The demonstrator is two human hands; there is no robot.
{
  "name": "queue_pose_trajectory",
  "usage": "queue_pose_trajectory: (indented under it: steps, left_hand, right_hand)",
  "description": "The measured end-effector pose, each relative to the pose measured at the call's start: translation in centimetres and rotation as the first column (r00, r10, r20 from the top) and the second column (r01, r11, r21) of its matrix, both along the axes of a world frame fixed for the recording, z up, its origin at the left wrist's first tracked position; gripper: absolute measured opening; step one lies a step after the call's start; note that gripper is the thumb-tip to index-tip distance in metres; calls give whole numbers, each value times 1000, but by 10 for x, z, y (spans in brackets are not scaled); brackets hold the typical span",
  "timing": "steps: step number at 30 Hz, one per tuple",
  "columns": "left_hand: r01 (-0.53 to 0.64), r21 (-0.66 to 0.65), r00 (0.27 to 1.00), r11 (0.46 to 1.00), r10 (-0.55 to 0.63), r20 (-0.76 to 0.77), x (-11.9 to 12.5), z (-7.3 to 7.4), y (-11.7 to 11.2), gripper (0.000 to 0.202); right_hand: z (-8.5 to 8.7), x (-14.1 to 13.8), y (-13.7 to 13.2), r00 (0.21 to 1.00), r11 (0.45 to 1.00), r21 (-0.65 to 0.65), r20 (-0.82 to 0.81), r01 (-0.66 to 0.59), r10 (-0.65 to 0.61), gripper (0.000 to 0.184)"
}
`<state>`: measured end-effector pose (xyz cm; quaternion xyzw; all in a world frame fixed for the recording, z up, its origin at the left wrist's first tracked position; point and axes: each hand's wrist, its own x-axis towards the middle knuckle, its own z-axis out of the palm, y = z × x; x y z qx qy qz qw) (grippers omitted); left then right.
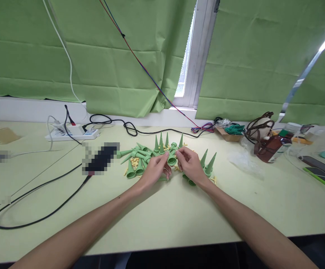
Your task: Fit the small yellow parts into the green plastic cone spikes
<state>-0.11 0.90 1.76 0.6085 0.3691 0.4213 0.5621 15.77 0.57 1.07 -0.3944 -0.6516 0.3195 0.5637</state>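
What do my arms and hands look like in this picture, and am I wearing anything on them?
Your left hand and right hand are ungloved, with no watch or bracelet on either wrist. Both forearms are bare to the picture's edge, no sleeves in view. The left one has a small spot. I can't make out any rings.

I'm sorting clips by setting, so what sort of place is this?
Probably an indoor workroom: many green cones are gathered on a long table, with a power strip towards the back and green curtains behind.
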Motion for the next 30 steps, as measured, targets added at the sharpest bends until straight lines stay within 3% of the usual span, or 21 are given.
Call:
queue_pose_trajectory:
  steps: [7, 17, 20, 26, 30]
  left_hand:
    - [11, 179, 994, 984, 8, -105, -3, 1, -3, 40]
    - [-19, 324, 954, 946, 114, -279, -4, 0, -5, 29]
    - [-39, 421, 930, 906, 187, -316, -4, -3, -5, 27]
    - [-39, 665, 872, 746, 350, -341, -4, -7, -4, 18]
    - [-9, 685, 883, 729, 327, -337, -5, -7, -5, 14]
  right_hand:
    - [-2, 1, 3, 999, 1000, 5, 27, 25, -25, 33]
    - [-5, 2, 5, 995, 998, 12, 74, 61, -62, 33]
    - [-5, 1, 5, 995, 998, 5, 79, 66, -66, 34]
    - [-4, 2, 5, 993, 997, -2, 88, 77, -77, 35]
    - [-5, 2, 5, 993, 997, -8, 90, 83, -82, 35]
